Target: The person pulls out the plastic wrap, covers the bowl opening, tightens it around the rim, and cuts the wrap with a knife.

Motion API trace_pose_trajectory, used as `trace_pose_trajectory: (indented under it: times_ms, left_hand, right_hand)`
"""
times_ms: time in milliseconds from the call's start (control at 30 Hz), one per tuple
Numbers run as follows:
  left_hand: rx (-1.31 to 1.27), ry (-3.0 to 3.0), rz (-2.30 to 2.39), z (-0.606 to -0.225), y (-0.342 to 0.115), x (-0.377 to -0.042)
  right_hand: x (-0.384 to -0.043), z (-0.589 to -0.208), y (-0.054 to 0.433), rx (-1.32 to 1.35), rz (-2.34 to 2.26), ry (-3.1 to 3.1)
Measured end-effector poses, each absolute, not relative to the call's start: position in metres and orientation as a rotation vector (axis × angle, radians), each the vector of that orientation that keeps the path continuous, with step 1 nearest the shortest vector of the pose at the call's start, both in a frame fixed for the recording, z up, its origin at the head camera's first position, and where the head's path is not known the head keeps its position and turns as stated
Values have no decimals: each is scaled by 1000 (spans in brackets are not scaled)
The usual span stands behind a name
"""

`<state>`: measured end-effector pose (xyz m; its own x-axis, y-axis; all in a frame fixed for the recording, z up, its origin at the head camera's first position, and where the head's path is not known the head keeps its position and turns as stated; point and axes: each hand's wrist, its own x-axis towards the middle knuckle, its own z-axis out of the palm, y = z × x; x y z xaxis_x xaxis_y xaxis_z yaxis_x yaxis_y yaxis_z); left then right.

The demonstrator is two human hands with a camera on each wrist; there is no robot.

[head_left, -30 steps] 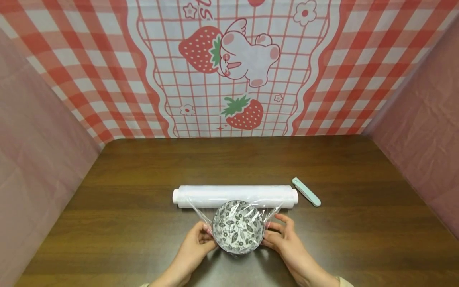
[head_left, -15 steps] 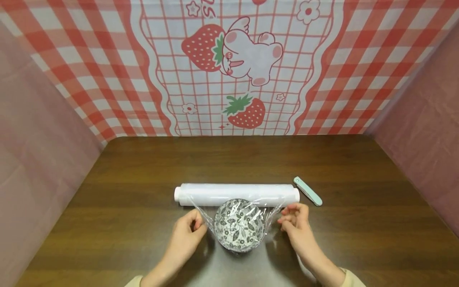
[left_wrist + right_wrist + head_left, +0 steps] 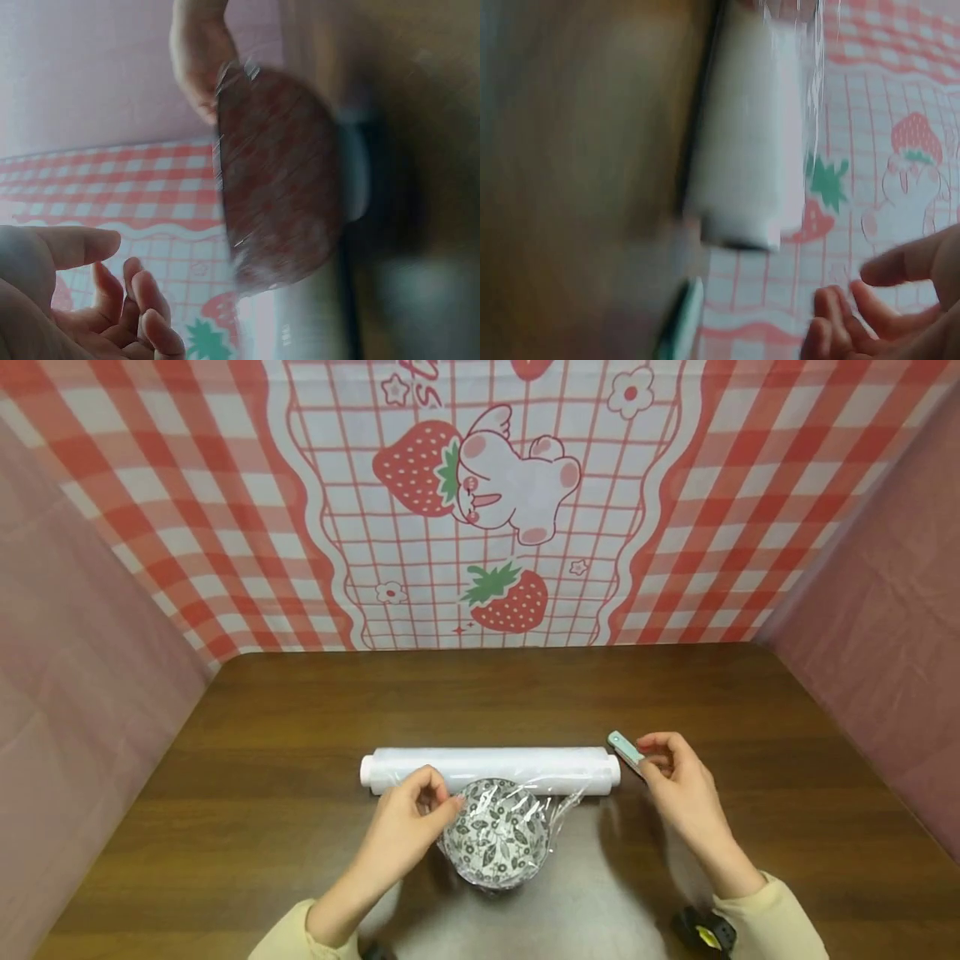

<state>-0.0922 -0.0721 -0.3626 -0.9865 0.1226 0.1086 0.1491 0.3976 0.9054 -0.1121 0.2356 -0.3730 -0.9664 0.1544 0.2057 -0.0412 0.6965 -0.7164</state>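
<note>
A bowl [image 3: 497, 843] with a dark leaf pattern stands on the table under clear cling film [image 3: 564, 808], which runs back to a white cling film roll [image 3: 517, 762]. My left hand [image 3: 411, 820] hovers over the bowl's left rim, thumb and fingers loosely bent and apart in the left wrist view. Nothing shows between them. To the right, my right hand [image 3: 684, 783] hangs over a pale green folding knife [image 3: 626, 750] and covers its near end in the head view. The right wrist view shows its thumb and fingers apart, with the knife [image 3: 681, 324] below them.
The brown wooden table [image 3: 262, 777] ends at a red checked cloth [image 3: 510, 510] with strawberries at the back. Pink cloth walls [image 3: 862, 543] stand on both sides. A black wrist strap [image 3: 703, 932] shows under the right forearm.
Both hands have left the bowl's sides. My right hand has moved right and back to the knife. My left hand first drew away, then came in over the left rim.
</note>
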Motion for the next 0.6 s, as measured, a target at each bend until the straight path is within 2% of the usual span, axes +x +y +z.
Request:
trace_pose_trajectory:
  times_ms: [233, 600]
  left_hand:
    - [-319, -2592, -1635, -346, -67, -109]
    - [-466, -2615, -1607, -332, -49, -120]
  right_hand:
    - [-130, -371, 253, 16, 814, -2833]
    - [-154, -376, 260, -35, 608, -3113]
